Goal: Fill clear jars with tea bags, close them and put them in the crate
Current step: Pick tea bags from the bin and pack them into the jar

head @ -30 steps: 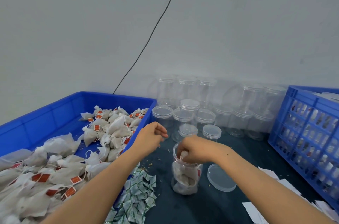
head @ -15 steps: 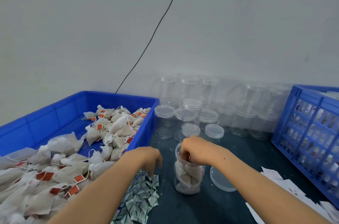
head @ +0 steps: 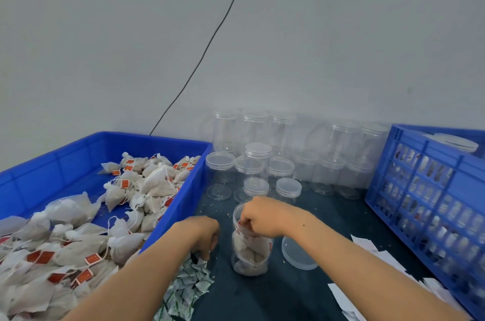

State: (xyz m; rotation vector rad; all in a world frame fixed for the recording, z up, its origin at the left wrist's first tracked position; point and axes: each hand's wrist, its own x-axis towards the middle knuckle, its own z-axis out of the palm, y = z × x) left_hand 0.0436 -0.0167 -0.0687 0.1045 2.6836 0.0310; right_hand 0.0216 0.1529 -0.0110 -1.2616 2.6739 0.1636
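Note:
A clear jar stands open on the dark table, partly filled with white tea bags. My right hand sits over its mouth, fingers curled inside on a tea bag with a red tag. The jar's lid lies flat just to its right. My left hand reaches down left of the jar, and its curled fingertips pinch at a small sachet on top of the pile of green-and-white sachets. The blue crate at the right holds filled, closed jars.
A blue tray on the left is heaped with tea bags. Several empty lidded jars stand along the wall behind. White paper slips lie at the front right. A black cable runs up the wall.
My left hand dropped from above the tray's edge to the sachet pile. My right hand stayed at the jar mouth and pushed the tea bag further in.

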